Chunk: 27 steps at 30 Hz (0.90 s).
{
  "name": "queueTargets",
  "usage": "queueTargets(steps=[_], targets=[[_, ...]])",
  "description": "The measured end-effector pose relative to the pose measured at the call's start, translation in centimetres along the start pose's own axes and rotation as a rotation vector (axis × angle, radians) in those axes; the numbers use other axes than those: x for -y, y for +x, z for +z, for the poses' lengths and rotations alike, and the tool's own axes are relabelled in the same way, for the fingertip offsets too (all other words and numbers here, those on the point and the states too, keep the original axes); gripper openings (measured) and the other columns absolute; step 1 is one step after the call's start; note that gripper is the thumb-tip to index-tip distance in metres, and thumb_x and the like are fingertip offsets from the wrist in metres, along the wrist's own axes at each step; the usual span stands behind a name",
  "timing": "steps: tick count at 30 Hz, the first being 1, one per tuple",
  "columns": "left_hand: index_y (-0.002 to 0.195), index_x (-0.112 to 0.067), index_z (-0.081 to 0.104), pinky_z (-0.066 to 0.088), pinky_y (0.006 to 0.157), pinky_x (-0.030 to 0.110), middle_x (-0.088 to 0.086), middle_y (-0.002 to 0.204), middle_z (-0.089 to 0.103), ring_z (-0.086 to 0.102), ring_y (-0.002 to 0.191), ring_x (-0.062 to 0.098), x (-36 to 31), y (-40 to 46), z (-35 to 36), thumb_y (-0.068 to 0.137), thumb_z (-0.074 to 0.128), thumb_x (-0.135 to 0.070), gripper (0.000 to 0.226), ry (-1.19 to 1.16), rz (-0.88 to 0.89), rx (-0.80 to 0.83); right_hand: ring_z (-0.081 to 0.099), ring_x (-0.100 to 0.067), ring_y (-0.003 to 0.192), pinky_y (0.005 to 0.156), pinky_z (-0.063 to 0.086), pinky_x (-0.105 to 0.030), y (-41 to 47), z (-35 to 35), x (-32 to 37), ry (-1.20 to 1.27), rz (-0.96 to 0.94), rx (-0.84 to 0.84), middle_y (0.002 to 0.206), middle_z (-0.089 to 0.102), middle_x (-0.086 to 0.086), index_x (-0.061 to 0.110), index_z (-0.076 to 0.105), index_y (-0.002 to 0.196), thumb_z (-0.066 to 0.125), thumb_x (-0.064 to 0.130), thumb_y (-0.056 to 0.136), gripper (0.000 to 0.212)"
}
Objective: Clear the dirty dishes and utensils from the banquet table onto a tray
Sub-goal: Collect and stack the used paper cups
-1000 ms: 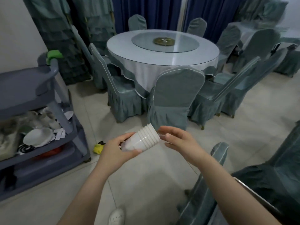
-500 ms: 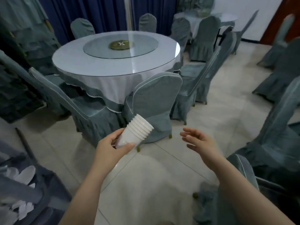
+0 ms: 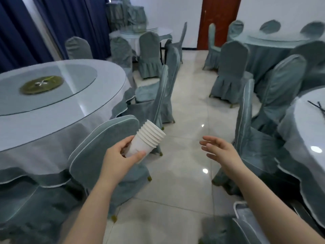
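Observation:
My left hand (image 3: 118, 159) grips a stack of several white paper cups (image 3: 147, 138), tilted with the rims up and to the right, over the back of a covered chair (image 3: 103, 152). To the right, my right hand (image 3: 220, 150) hovers over the floor with fingers straight and holds nothing. A round banquet table (image 3: 52, 124) with a glass turntable (image 3: 44, 90) fills the left. The edge of another round table (image 3: 306, 138) shows at the right, with dark chopsticks (image 3: 316, 107) lying on it.
Teal-covered chairs (image 3: 263, 111) line both sides of a tiled aisle (image 3: 190, 110) running ahead. More tables (image 3: 274, 41) and chairs stand at the back, near a red-brown door (image 3: 219, 20). Dark blue curtains (image 3: 52, 23) hang at the left.
The view has swung right, away from the grey cart, which has left the frame. My right hand has drawn apart from the cup stack; my left hand still holds it.

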State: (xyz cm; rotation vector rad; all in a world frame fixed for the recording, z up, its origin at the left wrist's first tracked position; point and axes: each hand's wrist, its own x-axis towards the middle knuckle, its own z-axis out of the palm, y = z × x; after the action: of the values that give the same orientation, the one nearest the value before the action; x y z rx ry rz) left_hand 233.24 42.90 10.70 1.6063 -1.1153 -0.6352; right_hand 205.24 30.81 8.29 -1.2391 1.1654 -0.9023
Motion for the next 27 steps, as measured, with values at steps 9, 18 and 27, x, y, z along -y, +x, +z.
queueTargets(steps=[9, 18, 27], targets=[[0.119, -0.029, 0.064, 0.047, 0.061, 0.004, -0.021, 0.097, 0.069, 0.063, 0.085, -0.013, -0.7, 15.8, 12.7, 0.070, 0.083, -0.016, 0.053, -0.107, 0.035, 0.297, 0.067, -0.017, 0.103, 0.094, 0.051, -0.040, 8.1, -8.5, -2.1, 0.006, 0.047, -0.355, 0.108, 0.072, 0.002, 0.020, 0.066, 0.110, 0.059, 0.008, 0.092, 0.022], [0.102, -0.040, 0.063, 0.045, 0.059, 0.003, -0.030, 0.083, 0.070, 0.064, 0.077, -0.012, -3.1, 31.5, 27.7, 0.072, 0.080, -0.014, 0.043, -0.175, 0.126, 0.640, 0.068, -0.013, 0.096, 0.091, 0.054, -0.040, 13.8, -17.4, -3.9, -0.010, 0.160, -0.869, 0.096, 0.074, 0.009, 0.029, 0.070, 0.095, 0.063, 0.010, 0.089, 0.021], [0.107, -0.043, 0.064, 0.047, 0.071, 0.015, -0.024, 0.096, 0.071, 0.066, 0.087, -0.006, -6.6, 38.4, 43.1, 0.071, 0.082, -0.024, 0.045, -0.164, 0.146, 0.926, 0.065, -0.008, 0.088, 0.081, 0.050, -0.028, 13.5, -24.7, -6.3, -0.051, 0.250, -1.245, 0.096, 0.072, 0.004, 0.021, 0.070, 0.099, 0.066, 0.011, 0.087, 0.016]])
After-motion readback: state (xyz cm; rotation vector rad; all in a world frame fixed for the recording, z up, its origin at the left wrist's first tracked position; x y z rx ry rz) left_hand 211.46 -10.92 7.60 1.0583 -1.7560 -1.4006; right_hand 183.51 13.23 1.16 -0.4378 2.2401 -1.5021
